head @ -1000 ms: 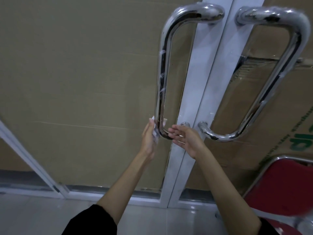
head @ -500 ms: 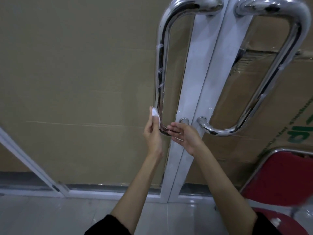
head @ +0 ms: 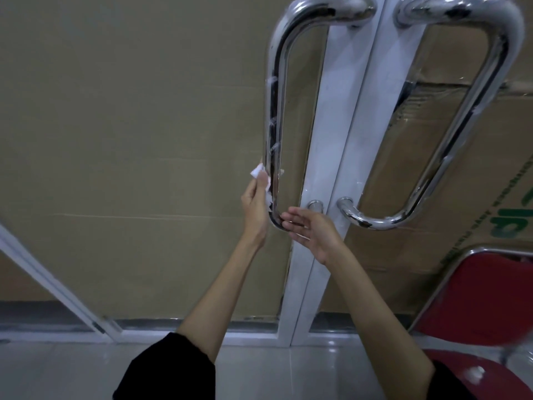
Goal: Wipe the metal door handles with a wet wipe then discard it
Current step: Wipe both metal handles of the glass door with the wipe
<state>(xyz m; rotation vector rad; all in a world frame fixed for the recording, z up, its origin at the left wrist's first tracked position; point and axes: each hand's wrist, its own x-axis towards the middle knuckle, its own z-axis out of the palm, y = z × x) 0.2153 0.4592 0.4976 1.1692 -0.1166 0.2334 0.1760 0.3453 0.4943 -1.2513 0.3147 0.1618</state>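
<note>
Left door handle [head: 274, 116] stands at 12 o'clock, streaked. Left hand [head: 255, 204] presses the wet wipe [head: 261, 176] round its lower bar; right hand [head: 310, 230], fingers loose, touches the bottom bend at 1 o'clock. Risk: the bunched wipe slips, leaving smears; right door handle [head: 461, 116] appears untouched.

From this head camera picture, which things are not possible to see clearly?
- Wet wipe: head view, mostly covered by the left hand.
- Left door handle: its bottom bend is hidden behind the right hand.
- Both handles' tops: cut off by the upper edge.
- Red chair: cut off by the right edge.
</note>
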